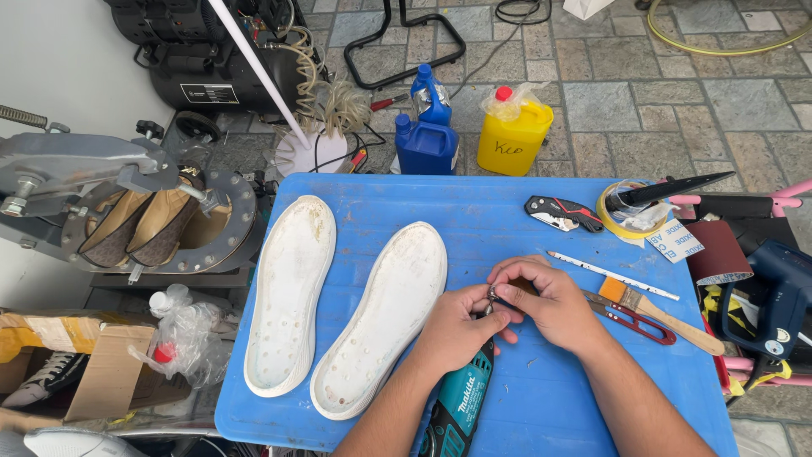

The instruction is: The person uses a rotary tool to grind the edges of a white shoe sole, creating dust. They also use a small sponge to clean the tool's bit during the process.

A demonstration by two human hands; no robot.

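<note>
- Two hands are meeting over the blue table (507, 211): left hand (457, 326) is gripping the teal rotary tool (461, 398).
- right hand (550, 300) is pinching its tip.
- white soles (338, 296) are lying just left.

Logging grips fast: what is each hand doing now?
Left hand: closed on the rotary tool.
Right hand: pinching the tool's tip.
</note>
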